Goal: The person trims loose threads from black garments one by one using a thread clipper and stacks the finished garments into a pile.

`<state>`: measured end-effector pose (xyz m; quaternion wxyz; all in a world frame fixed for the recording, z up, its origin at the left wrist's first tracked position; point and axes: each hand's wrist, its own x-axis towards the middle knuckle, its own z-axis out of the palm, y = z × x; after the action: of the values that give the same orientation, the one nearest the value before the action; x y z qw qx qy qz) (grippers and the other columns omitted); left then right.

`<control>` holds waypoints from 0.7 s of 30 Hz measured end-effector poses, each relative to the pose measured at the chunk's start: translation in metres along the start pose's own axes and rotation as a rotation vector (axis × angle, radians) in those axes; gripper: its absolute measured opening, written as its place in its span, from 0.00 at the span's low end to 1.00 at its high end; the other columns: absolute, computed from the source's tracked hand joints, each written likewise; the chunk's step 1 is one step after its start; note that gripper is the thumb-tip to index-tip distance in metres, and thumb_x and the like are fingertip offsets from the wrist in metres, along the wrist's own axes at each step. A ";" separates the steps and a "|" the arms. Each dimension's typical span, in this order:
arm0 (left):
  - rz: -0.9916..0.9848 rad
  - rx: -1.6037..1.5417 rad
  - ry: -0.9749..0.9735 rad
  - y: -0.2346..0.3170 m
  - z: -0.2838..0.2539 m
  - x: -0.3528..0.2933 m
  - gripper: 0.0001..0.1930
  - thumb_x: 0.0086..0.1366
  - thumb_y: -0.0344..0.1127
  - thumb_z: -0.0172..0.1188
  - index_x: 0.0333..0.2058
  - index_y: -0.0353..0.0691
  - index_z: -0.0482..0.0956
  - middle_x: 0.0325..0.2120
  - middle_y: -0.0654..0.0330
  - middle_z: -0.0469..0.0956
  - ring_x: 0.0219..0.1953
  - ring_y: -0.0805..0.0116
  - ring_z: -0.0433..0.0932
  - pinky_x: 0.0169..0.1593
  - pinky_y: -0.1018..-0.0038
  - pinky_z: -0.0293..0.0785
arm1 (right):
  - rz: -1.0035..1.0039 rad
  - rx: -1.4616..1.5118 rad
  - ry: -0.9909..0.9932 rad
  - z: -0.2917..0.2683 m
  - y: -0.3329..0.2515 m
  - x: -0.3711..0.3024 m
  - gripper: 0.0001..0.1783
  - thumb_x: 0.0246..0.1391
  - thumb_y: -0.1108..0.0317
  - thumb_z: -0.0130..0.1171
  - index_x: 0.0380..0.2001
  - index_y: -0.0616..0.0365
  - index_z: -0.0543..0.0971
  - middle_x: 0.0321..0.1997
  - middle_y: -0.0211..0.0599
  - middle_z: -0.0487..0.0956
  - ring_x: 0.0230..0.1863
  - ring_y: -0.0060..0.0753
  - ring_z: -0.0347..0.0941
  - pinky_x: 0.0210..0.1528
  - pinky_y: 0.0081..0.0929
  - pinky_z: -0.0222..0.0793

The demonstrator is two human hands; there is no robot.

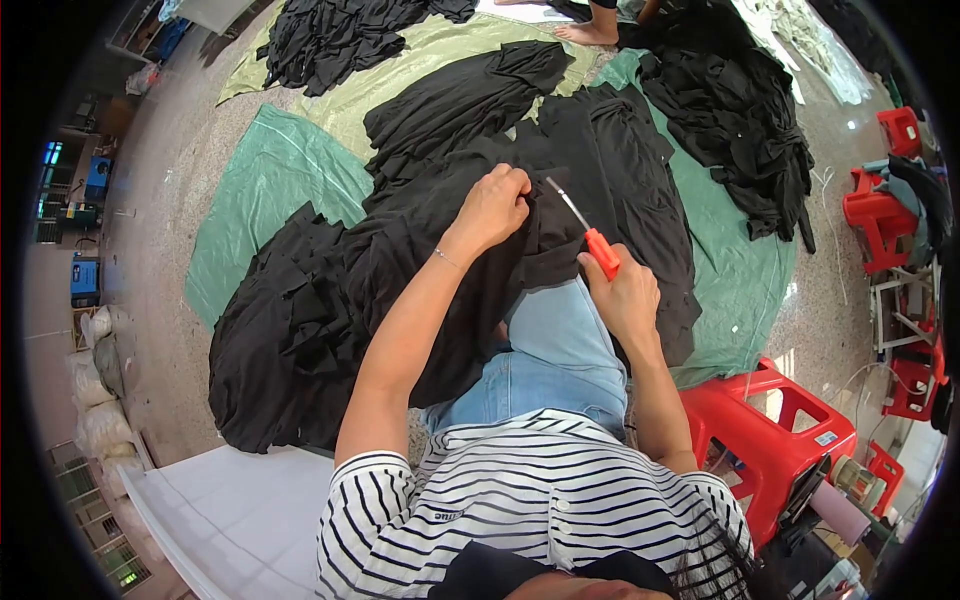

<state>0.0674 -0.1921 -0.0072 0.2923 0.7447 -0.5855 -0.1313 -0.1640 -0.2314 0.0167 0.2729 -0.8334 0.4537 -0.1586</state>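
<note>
Black cloth (430, 225) lies over my lap and spreads in folds to the left and ahead. My left hand (492, 208) has its fingers closed on this cloth, pinching it near the middle of the view. A red-handled tool with a thin metal shaft (600, 250) is gripped in my right hand (625, 298), above my light blue jeans (560, 330). Its shaft points up and left, toward the cloth beside my left hand. Whether the tip touches the cloth I cannot tell, and its exact kind is too small to make out.
Piles of black garments (725, 120) lie on green sheeting (745, 290) over the floor. A red plastic stool (770, 425) stands close on my right, with more red stools (880, 225) beyond. At left front is a white board (235, 520). Another person's bare foot (588, 33) shows far ahead.
</note>
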 end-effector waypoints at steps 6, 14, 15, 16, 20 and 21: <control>-0.020 -0.077 0.214 0.014 0.007 -0.021 0.11 0.54 0.28 0.60 0.37 0.36 0.75 0.36 0.50 0.73 0.43 0.48 0.74 0.46 0.60 0.71 | 0.100 0.064 0.105 -0.012 0.009 -0.006 0.19 0.55 0.50 0.62 0.32 0.55 0.76 0.22 0.51 0.79 0.27 0.62 0.76 0.27 0.50 0.69; -0.507 0.121 0.312 -0.046 -0.033 -0.021 0.48 0.57 0.71 0.55 0.63 0.36 0.59 0.58 0.39 0.67 0.65 0.46 0.60 0.65 0.45 0.51 | 0.156 -0.064 0.131 -0.003 0.100 -0.045 0.17 0.54 0.53 0.64 0.42 0.50 0.77 0.40 0.48 0.70 0.36 0.57 0.75 0.36 0.46 0.71; -0.555 -0.100 0.188 -0.050 -0.039 -0.021 0.50 0.56 0.72 0.54 0.64 0.36 0.58 0.58 0.37 0.67 0.64 0.45 0.62 0.64 0.50 0.54 | 0.172 -0.067 0.138 -0.001 0.105 -0.050 0.17 0.54 0.53 0.64 0.42 0.50 0.77 0.40 0.48 0.70 0.36 0.57 0.75 0.36 0.46 0.71; -0.600 -0.318 0.062 -0.052 -0.042 -0.021 0.51 0.55 0.74 0.53 0.64 0.35 0.58 0.58 0.36 0.67 0.62 0.44 0.65 0.64 0.54 0.58 | 0.191 -0.076 0.157 0.000 0.109 -0.055 0.17 0.54 0.53 0.64 0.42 0.50 0.77 0.40 0.48 0.70 0.35 0.57 0.75 0.36 0.46 0.71; -0.383 0.080 -0.169 0.025 -0.049 -0.040 0.54 0.44 0.71 0.65 0.60 0.34 0.60 0.50 0.35 0.73 0.53 0.38 0.73 0.55 0.55 0.69 | 0.281 -0.122 0.182 -0.005 0.118 -0.070 0.18 0.54 0.52 0.64 0.42 0.49 0.77 0.39 0.46 0.68 0.34 0.57 0.74 0.35 0.47 0.71; -0.275 0.112 -0.184 0.041 -0.045 -0.051 0.53 0.42 0.69 0.68 0.57 0.36 0.62 0.45 0.38 0.76 0.49 0.39 0.75 0.51 0.55 0.72 | 0.276 -0.113 0.183 -0.006 0.117 -0.071 0.18 0.54 0.52 0.64 0.43 0.48 0.77 0.38 0.46 0.68 0.33 0.57 0.74 0.34 0.47 0.70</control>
<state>0.0449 -0.1365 0.0454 0.1747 0.8177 -0.5087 -0.2049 -0.2839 -0.2251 -0.0495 0.2027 -0.7593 0.5948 -0.1691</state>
